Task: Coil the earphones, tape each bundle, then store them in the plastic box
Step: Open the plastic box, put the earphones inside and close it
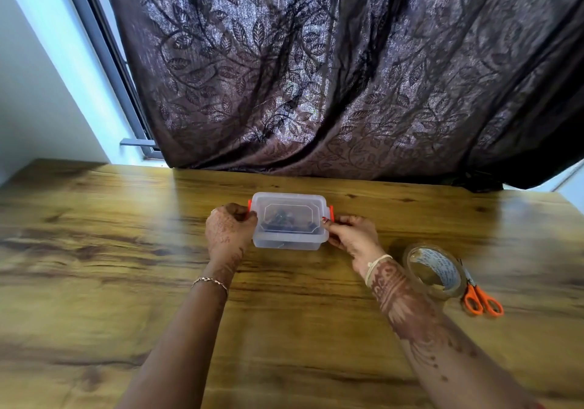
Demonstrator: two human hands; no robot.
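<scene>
The earphones point(286, 220) lie as dark bundles inside the lidded plastic box point(289, 242) on the table point(126, 250), and the left hand point(229, 228) and the right hand point(350, 235) each grip 1 end at its orange clip point(331, 212), apparently to snap the lid point(289, 197) shut.

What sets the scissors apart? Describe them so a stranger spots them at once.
Start at the wooden table and look to its right side. A clear tape roll lies there, with the scissors just to its right. Only they have orange loop handles.
</scene>
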